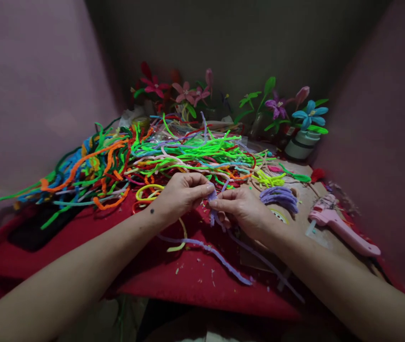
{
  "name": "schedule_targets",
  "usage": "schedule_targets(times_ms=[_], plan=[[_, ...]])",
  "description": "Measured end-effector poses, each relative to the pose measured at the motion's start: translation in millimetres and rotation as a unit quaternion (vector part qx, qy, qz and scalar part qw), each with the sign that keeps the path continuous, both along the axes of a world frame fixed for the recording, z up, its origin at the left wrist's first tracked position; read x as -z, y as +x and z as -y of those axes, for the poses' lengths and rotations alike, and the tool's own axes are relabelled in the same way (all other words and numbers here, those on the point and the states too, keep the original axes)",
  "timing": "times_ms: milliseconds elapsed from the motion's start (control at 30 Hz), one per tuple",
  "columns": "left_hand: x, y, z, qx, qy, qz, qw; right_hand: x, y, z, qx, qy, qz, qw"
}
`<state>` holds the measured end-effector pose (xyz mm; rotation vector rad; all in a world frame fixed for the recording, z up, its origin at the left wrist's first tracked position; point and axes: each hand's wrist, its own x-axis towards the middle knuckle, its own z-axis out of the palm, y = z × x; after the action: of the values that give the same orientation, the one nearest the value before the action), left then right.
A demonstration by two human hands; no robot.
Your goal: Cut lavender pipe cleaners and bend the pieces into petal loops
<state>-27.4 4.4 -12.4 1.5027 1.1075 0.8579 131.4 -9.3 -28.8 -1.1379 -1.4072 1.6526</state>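
Between my two hands, over the near middle of the table, is a small bunched piece of purple pipe cleaner. My left hand pinches its upper end between thumb and fingers. From the other side my right hand closes on its lower part, with its short bent ends showing below the fingers. A long purple pipe cleaner lies on the red cloth under my hands. Another purple strand runs out below my right wrist; where it begins is hidden. A bundle of curved purple pieces rests just right of my right hand.
Loose pipe cleaners in many colours heap across the back and left. A pink glue gun lies on cardboard at the right. Fuzzy flowers stand behind, some in a white jar. Red cloth covers the table.
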Motion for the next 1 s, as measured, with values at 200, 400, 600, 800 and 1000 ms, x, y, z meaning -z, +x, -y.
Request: schedule_targets(times_ms=[200,400,600,800,1000], plan=[[4.3,4,0,0.015,-0.026,0.025,0.999,3.4,3,2,0.042,0.022,0.006,0.999],[5.1,12,3,0.004,0.036,-0.043,0.998,10.7,2,0,0.080,-0.018,-0.037,0.996],[2.6,17,3,-0.023,0.168,-0.086,0.982,10.9,3,-2,0.076,-0.046,-0.097,0.991],[-8.0,15,-10,0.059,-0.067,0.010,0.996,9.4,9,-1,0.076,-0.044,-0.096,0.992],[-17.0,24,-14,0.073,-0.021,-0.065,0.995,8.9,11,-2,0.075,-0.010,-0.099,0.992]])
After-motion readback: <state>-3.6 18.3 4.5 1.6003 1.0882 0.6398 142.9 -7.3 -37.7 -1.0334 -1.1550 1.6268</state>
